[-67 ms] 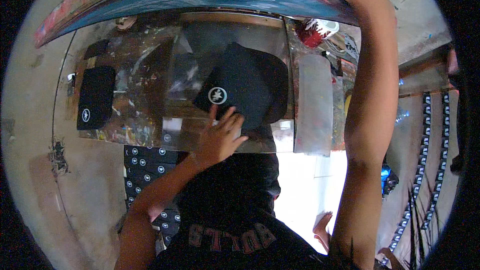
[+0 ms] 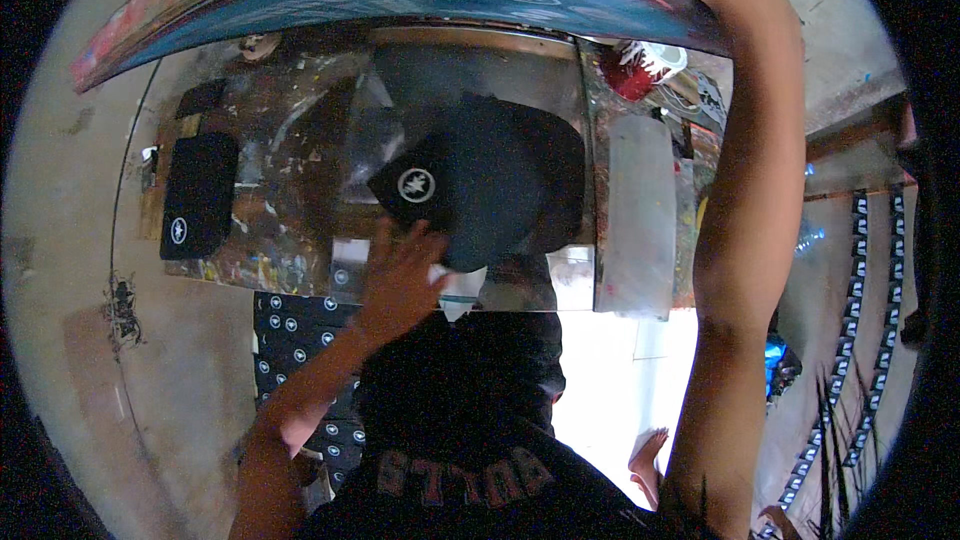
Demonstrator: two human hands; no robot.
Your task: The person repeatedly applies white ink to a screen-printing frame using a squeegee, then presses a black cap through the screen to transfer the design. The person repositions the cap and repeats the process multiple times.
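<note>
A dark fabric piece lies on the smooth board in front of me, with a round white emblem printed near its left corner. My left hand, a little blurred, is at that corner's lower edge, fingers apart and fingertips against or just below the fabric. Whether it pinches the edge is unclear. My right arm reaches up along the right side and its hand is beyond the top edge. Across the top, a screen-printing frame with blue mesh stands tilted up near that arm.
Left on the paint-stained table lies a black piece with the same emblem. A red, white-dripped paint pot stands back right, beside a long greyish strip. Below the table edge are several printed black pieces; more line racks at right.
The fabric piece's emblem corner has shifted left and slightly up. My left hand has moved left with it. A white patch below the fabric shows more. The screen frame stays raised.
</note>
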